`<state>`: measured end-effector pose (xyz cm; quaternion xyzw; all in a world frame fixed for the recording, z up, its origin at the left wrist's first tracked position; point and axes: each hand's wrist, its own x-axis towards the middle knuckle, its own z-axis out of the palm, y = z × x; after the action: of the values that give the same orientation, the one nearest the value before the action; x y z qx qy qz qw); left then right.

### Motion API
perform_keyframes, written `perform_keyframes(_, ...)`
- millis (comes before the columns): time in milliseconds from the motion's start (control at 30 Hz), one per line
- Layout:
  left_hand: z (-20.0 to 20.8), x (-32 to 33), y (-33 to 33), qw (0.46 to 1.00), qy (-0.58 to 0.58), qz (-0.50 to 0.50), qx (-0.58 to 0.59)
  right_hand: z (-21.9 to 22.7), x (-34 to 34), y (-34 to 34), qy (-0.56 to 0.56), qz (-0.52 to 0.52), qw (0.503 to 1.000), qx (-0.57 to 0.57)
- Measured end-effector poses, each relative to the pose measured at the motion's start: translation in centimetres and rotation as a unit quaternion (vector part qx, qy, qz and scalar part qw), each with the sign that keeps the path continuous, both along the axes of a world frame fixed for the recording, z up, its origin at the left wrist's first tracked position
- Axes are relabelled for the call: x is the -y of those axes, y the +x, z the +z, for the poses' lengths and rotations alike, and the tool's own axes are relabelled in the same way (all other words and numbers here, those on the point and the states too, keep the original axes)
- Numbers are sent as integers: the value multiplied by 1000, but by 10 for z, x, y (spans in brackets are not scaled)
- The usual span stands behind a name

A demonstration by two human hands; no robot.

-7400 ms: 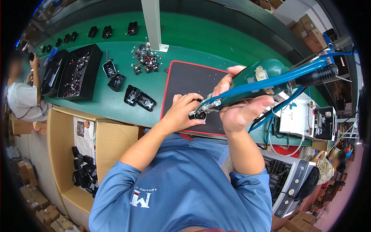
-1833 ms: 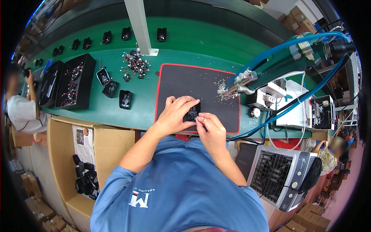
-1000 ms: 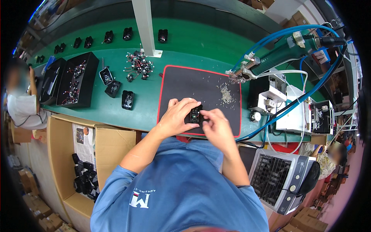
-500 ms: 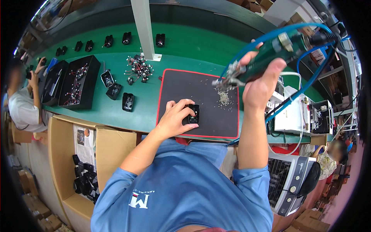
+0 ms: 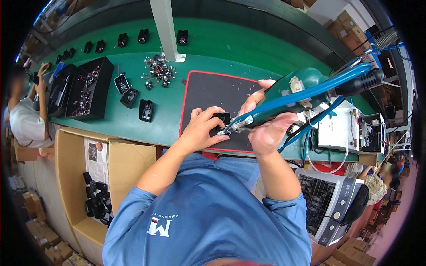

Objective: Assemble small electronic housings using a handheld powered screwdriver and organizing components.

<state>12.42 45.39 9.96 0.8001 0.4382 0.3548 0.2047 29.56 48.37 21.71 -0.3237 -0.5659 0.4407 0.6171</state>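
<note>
On a black mat with a red edge (image 5: 206,88) sits a small black plastic housing (image 5: 225,118). My left hand (image 5: 199,131) pinches its sides, holding it against the mat. My right hand (image 5: 268,135) is wrapped round a green power screwdriver (image 5: 277,95) with a blue air hose (image 5: 319,88). The screwdriver is tilted, its metal tip down at the near part of the housing; whether the tip touches a screw cannot be seen. The driver and my right hand hide the pile of tiny screws on the mat.
Left of the mat lie several similar black housings (image 5: 145,111), a heap of wired parts (image 5: 159,73) and a black bin (image 5: 106,84). A metal post (image 5: 165,31) rises behind. A cardboard box (image 5: 133,159) stands at the near left, white equipment (image 5: 333,128) at the right. A co-worker (image 5: 29,117) works far left.
My right hand has brought the screwdriver down and left, from above the screw pile to the housing. My left hand still holds the housing in about the same place.
</note>
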Motion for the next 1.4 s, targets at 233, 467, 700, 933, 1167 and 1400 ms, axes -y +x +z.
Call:
perform_keyframes(233,-1,0,0,1000,-7,2,9,-3,4,-2,-11,-18,1000,-8)
perform_keyframes(467,-1,-1,0,1000,-7,1,20,-7,4,-2,-3,-6,1000,13)
perform_keyframes(700,-4,-1,1,999,-13,14,30,-9,0,-5,-6,2,1000,-13)
perform_keyframes(933,-7,0,0,998,1,15,58,86,-7,5,55,-15,998,30)
perform_keyframes(1167,-7,-1,-1,999,23,4,28,118,-15,0,42,22,996,-79)
perform_keyframes(1400,0,-1,-1,999,-6,-6,36,54,-10,-15,63,1,997,-39)
